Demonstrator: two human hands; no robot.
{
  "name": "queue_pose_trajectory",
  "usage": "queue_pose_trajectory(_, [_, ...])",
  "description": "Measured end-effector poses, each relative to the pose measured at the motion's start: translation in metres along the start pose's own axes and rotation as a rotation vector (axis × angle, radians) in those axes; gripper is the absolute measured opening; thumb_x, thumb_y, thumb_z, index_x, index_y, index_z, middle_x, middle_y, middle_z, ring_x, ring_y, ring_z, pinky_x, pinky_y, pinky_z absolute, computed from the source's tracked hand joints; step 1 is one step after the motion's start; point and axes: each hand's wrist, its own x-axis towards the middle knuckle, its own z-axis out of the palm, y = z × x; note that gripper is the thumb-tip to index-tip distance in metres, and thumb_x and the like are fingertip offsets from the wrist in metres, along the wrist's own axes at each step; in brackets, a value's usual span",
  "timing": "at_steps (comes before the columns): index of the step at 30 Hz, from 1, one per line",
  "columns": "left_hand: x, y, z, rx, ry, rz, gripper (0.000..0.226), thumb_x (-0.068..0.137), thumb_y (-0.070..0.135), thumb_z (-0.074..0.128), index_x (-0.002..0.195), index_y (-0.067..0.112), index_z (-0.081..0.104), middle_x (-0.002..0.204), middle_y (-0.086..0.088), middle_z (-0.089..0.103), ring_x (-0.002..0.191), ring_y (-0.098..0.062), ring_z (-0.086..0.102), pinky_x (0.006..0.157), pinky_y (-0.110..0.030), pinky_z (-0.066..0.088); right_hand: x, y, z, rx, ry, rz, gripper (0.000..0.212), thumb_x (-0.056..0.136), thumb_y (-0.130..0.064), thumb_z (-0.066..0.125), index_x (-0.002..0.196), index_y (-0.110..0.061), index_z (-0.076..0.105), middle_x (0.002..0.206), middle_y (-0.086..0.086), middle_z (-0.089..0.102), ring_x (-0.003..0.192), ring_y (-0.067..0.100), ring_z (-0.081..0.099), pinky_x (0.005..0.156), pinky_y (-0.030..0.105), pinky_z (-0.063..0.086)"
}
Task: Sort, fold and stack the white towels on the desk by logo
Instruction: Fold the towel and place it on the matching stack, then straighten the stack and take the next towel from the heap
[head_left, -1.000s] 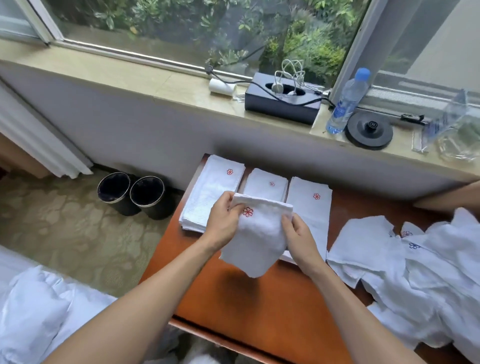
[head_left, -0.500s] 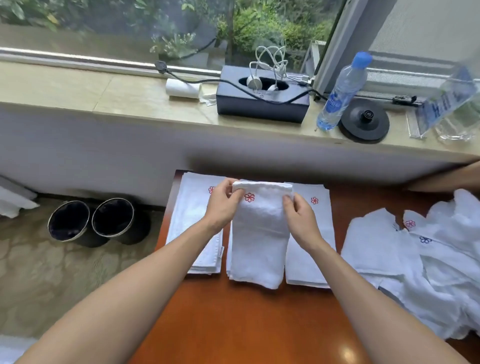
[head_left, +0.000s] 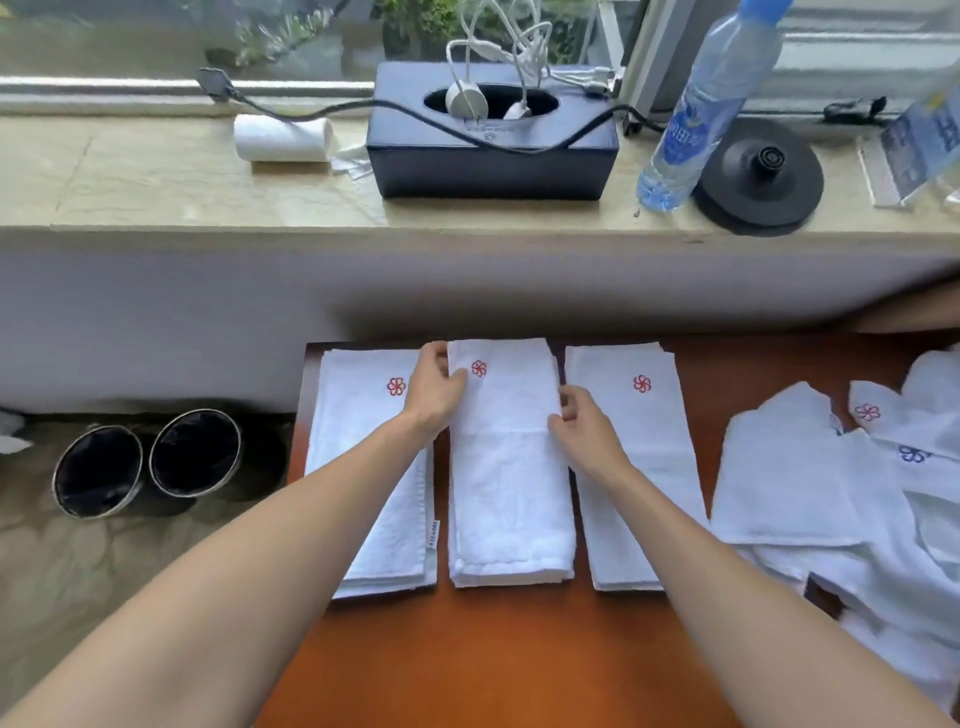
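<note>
Three piles of folded white towels with red flower logos lie side by side on the brown desk (head_left: 493, 660): a left pile (head_left: 363, 431), a middle pile (head_left: 509, 483) and a right pile (head_left: 639, 441). The top towel of the middle pile lies flat. My left hand (head_left: 436, 387) pinches its upper left edge beside the logo. My right hand (head_left: 579, 434) touches its right edge with loosely curled fingers. An unsorted heap of white towels (head_left: 789, 467) covers the desk's right side, one with a blue logo (head_left: 914, 454).
The window sill behind the desk holds a dark tissue box (head_left: 491, 156) with cables, a water bottle (head_left: 701, 114), a black kettle base (head_left: 758, 176) and a rolled cloth (head_left: 283, 137). Two black bins (head_left: 98, 470) stand on the floor left. Another person's arm (head_left: 909, 312) shows at the right.
The towel I held up by its top corners now lies flat on the middle pile. My right hand let go of the corner and slid down along the right edge.
</note>
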Motion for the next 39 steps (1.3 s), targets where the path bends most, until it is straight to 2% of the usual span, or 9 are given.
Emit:
queue_pose_trajectory(3, [-0.026,-0.013,0.003,0.097,-0.045,0.057,0.057,0.103,0.016,0.054,0.153,0.024,0.029,0.154,0.000,0.047,0.137,-0.020,0.051,0.109,-0.037,0.050,-0.019,0.011,0.007,-0.046,0.019,-0.033,0.051,0.105,-0.030,0.055,0.151,-0.030,0.034,0.128,-0.013,0.054,0.105,0.010,0.061,0.087,0.024,0.056])
queue_pose_trajectory(6, [-0.065,-0.031,0.006,0.169,-0.095,0.078,0.074,0.103,0.016,0.053,0.162,0.031,0.011,0.169,0.009,0.020,0.152,-0.012,0.024,0.124,-0.037,0.027,-0.045,0.021,0.011,-0.015,0.014,-0.052,0.053,0.102,-0.025,0.056,0.150,-0.031,0.032,0.122,-0.011,0.058,0.102,0.013,0.064,0.077,0.021,0.054])
queue_pose_trajectory(13, [-0.151,-0.083,0.001,0.290,-0.176,0.089,0.057,0.095,0.008,0.053,0.150,0.023,0.041,0.144,0.005,0.046,0.130,-0.017,0.048,0.110,-0.029,0.038,-0.123,0.051,0.031,-0.020,-0.089,0.014,0.074,0.101,-0.023,0.053,0.164,-0.026,0.015,0.159,-0.004,0.042,0.136,0.021,0.051,0.111,0.039,0.045])
queue_pose_trajectory(15, [-0.165,-0.089,0.001,0.311,-0.198,0.074,0.054,0.095,0.010,0.054,0.147,0.023,0.044,0.133,0.003,0.046,0.122,-0.020,0.050,0.104,-0.027,0.039,-0.136,0.057,0.034,0.001,-0.090,0.011,0.072,0.101,-0.024,0.052,0.163,-0.028,0.016,0.156,-0.003,0.046,0.127,0.023,0.059,0.104,0.039,0.052])
queue_pose_trajectory(18, [-0.174,-0.092,0.002,0.342,-0.193,0.068,0.052,0.096,0.009,0.053,0.147,0.016,0.046,0.134,0.000,0.045,0.124,-0.020,0.048,0.110,-0.029,0.038,-0.146,0.057,0.040,0.063,-0.092,0.031,0.061,0.101,-0.025,0.051,0.158,-0.030,0.027,0.128,-0.004,0.065,0.086,0.010,0.070,0.069,0.017,0.054])
queue_pose_trajectory(23, [-0.181,-0.090,-0.003,0.375,-0.161,0.029,0.045,0.100,0.012,0.049,0.145,0.014,0.048,0.133,-0.001,0.041,0.117,-0.015,0.050,0.099,-0.017,0.033,-0.151,0.055,0.045,0.068,-0.103,0.063,0.049,0.103,-0.027,0.049,0.150,-0.027,0.037,0.096,0.000,0.070,0.068,0.004,0.069,0.056,0.008,0.047])
queue_pose_trajectory(29, [-0.213,-0.093,-0.014,0.491,-0.251,0.056,0.043,0.099,0.012,0.049,0.142,0.014,0.050,0.135,-0.004,0.035,0.106,-0.019,0.054,0.093,-0.025,0.044,-0.177,0.052,0.036,-0.011,-0.124,0.091,0.063,0.103,-0.032,0.050,0.160,-0.031,0.024,0.103,-0.005,0.069,0.086,0.007,0.067,0.067,0.019,0.047])
queue_pose_trajectory(33, [-0.237,-0.092,-0.019,0.660,-0.273,0.167,0.048,0.098,0.016,0.052,0.145,0.015,0.049,0.142,-0.005,0.039,0.128,-0.021,0.042,0.102,-0.033,0.043,-0.206,0.051,0.025,-0.043,-0.074,0.135,0.054,0.104,-0.037,0.046,0.157,-0.030,0.033,0.091,-0.008,0.066,0.082,0.011,0.067,0.068,0.027,0.054])
queue_pose_trajectory(39, [-0.255,-0.070,-0.003,0.892,-0.358,0.418,0.047,0.102,0.032,0.054,0.145,0.014,0.051,0.145,-0.008,0.046,0.128,-0.029,0.048,0.107,-0.042,0.041,-0.249,0.055,-0.006,-0.244,-0.020,0.033,0.047,0.105,-0.036,0.047,0.151,-0.026,0.044,0.134,-0.010,0.057,0.122,0.008,0.054,0.096,0.025,0.043])
